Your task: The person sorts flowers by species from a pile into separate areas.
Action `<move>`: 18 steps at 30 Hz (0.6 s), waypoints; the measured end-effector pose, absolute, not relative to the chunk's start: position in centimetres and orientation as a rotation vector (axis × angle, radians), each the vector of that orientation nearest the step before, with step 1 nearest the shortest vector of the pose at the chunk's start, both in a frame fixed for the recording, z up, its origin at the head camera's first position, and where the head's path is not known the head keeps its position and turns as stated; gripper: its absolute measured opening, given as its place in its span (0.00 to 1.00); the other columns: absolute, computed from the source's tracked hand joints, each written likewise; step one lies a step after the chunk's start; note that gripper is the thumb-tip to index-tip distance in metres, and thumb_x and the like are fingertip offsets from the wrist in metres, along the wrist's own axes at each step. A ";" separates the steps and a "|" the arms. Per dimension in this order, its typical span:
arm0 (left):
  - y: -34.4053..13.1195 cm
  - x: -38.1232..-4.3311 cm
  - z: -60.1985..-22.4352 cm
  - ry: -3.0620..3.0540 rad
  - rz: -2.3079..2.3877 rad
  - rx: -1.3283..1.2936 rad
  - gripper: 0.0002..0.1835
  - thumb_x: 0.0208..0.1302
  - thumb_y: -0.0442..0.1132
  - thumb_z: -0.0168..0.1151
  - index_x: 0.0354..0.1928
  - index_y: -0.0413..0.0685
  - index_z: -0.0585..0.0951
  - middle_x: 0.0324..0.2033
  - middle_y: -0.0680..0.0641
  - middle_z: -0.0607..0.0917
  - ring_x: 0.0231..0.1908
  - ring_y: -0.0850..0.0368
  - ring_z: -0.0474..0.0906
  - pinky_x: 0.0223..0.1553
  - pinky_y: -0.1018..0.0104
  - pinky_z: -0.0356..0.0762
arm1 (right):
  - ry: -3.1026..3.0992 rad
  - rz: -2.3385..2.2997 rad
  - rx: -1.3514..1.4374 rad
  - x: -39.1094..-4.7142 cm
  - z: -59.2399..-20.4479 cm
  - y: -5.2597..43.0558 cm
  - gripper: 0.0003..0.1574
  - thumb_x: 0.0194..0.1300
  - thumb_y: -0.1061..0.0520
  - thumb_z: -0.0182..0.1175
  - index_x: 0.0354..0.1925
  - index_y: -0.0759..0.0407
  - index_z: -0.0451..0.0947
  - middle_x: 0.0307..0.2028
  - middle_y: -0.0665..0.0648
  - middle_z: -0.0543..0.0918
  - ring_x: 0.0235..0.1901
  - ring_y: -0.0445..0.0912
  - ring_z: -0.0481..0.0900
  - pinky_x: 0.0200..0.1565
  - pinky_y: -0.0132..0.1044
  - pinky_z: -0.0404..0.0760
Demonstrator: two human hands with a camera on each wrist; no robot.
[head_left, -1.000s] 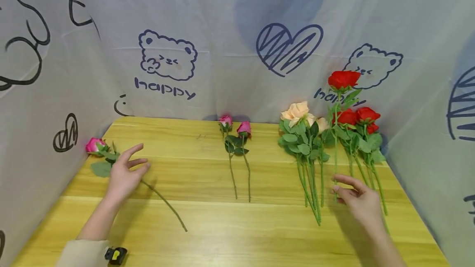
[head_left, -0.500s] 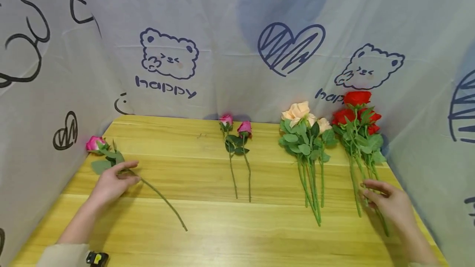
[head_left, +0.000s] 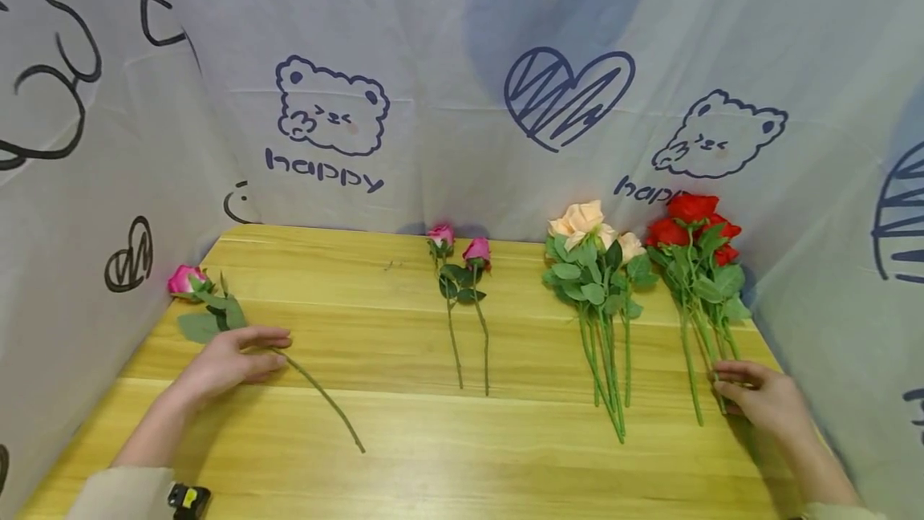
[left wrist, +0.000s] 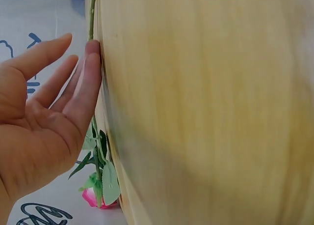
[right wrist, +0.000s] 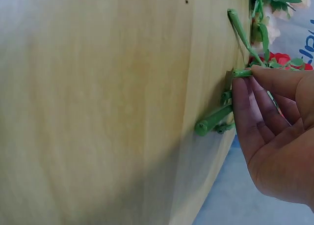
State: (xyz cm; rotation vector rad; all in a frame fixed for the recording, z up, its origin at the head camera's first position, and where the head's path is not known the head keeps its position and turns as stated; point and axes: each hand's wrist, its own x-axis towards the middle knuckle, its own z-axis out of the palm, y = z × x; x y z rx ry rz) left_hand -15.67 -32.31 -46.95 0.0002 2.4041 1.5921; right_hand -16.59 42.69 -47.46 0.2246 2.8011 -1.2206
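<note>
My right hand [head_left: 768, 401] pinches a red rose near the bottom of its green stem, between thumb and fingertips. The cut end of that stem [right wrist: 242, 73] shows at the fingertips in the right wrist view. Its bloom [head_left: 691, 207] lies over the other red roses [head_left: 667, 233] at the right of the table. At the left, a pink rose [head_left: 188, 281] lies with its stem slanting toward the front. My left hand [head_left: 231, 359] rests along that stem with relaxed fingers, its fingertips [left wrist: 92, 48] right at the stem; the thumb stands apart.
Left of the red roses lies a bunch of peach roses [head_left: 581, 219], stems toward me. Two pink roses [head_left: 476, 253] lie mid-table. A cloth backdrop [head_left: 447, 62] with drawings closes off the back and sides of the wooden table [head_left: 433, 456].
My right hand has moved right and down, lowering the red rose from beside the peach bunch onto the red ones. My left hand has sunk closer to the pink rose's stem.
</note>
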 end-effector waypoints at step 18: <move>-31.4 -16.0 -46.8 2.549 1.390 0.052 0.26 0.70 0.37 0.69 0.64 0.28 0.77 0.49 0.38 0.86 0.45 0.54 0.83 0.43 0.68 0.85 | 2.856 -1.194 0.240 -16.3 -48.0 41.8 0.24 0.72 0.61 0.64 0.60 0.76 0.78 0.44 0.65 0.88 0.31 0.34 0.83 0.32 0.35 0.88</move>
